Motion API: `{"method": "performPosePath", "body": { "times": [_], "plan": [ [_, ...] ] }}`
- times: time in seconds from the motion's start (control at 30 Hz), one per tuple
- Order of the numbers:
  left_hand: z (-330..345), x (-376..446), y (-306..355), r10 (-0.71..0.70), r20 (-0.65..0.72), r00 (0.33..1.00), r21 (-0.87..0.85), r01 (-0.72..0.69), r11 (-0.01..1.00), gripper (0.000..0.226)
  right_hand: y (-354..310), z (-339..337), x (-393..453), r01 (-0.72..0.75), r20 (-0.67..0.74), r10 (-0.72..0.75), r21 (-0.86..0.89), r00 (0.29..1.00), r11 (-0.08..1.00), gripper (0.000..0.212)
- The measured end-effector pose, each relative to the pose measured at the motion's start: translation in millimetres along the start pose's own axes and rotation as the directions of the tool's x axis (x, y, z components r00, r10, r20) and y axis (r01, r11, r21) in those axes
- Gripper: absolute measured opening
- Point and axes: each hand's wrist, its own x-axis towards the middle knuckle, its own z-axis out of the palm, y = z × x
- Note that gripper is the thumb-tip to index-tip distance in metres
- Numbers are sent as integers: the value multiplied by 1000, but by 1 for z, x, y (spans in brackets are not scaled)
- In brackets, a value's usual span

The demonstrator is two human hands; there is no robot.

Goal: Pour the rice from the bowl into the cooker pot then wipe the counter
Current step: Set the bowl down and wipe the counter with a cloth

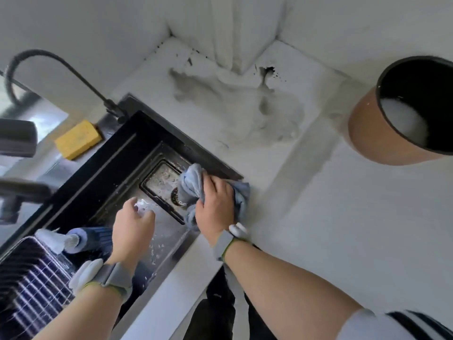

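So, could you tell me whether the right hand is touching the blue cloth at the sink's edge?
Touching. The head view shows the right hand pressed down on the bunched blue cloth, its fingers closed over the folds at the sink corner.

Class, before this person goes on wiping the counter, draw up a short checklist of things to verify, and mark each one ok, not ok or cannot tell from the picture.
1. Cloth in hand: ok. The right hand grips the blue cloth at the sink's edge.
2. Rice in the cooker pot: ok. White rice lies inside it.
3. Pot clear of the wiping path: ok. It stands apart, at the far right of the counter.
4. Counter clean: not ok. Grey smears and dark specks show near the back corner.
5. Cloth damp enough: cannot tell.
6. Left hand free: cannot tell. It hangs over the sink; something pale sits at its fingers.
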Motion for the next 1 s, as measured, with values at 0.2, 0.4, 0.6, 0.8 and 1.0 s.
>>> {"method": "performPosePath", "body": {
  "times": [0.2,0.4,0.6,0.8,1.0],
  "plan": [
    [-16,5,-6,14,83,996,-108,-5,994,42,-23,8,-7,-33,-97,44,106,994,994,64],
    [-4,7,57,170,213,962,-190,-130,973,46,48,-59,4,-238,-328,265,118,907,964,70],
    [21,20,141,290,260,921,-126,-266,956,58,138,-113,-19,-413,-489,294,-155,821,898,66],
    [30,44,195,177,88,980,55,-182,982,42,139,-94,2,-548,-497,393,-214,774,808,102],
    [29,87,207,47,82,996,223,-64,973,43,167,-117,112,-566,-539,378,-237,752,790,91]
  ]
}}
